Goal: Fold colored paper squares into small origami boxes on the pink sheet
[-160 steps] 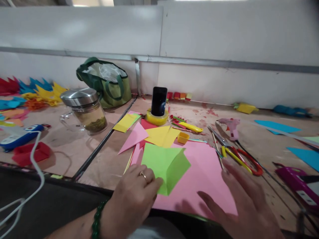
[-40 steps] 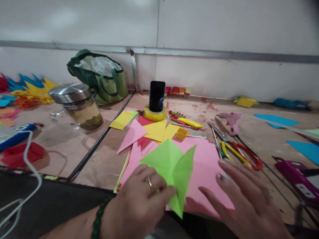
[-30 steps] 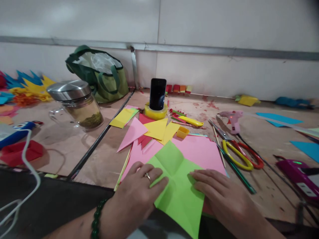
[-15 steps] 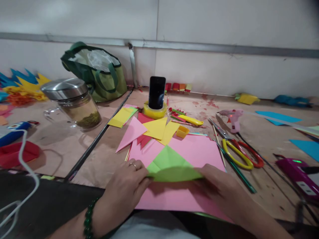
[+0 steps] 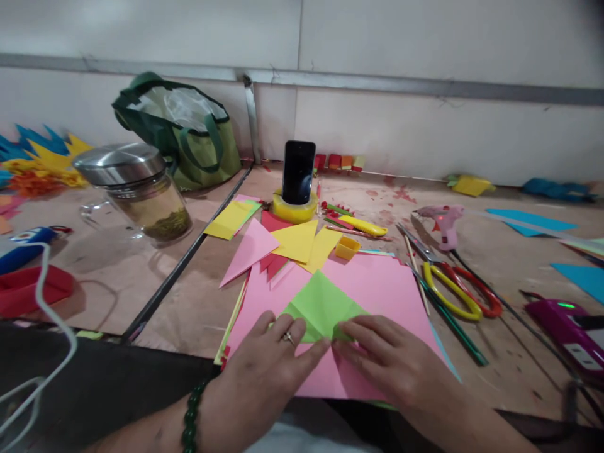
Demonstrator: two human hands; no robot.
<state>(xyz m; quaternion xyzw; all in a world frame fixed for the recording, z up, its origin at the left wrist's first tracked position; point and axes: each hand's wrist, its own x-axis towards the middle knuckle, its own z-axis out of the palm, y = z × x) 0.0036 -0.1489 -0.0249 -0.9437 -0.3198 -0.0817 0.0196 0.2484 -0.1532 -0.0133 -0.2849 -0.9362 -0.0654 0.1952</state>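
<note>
A green sheet of paper, creased and with its upper corner pointing away, lies on a stack of pink paper. My left hand, with a ring and a green bead bracelet, presses on its lower left part, fingers bent over the paper. On the lower right part, my right hand pinches the green paper's edge. The thumbs nearly meet at the middle of the near edge. Just beyond lie folded yellow and pink pieces.
A phone stands in a yellow tape roll. Scissors, a green pencil and a pink glue gun are on the right. A glass jar and a green bag stand at the left.
Both hands have moved inward from the green paper's left and right corners to near its middle. The lower edge, raised before, is now pressed down.
</note>
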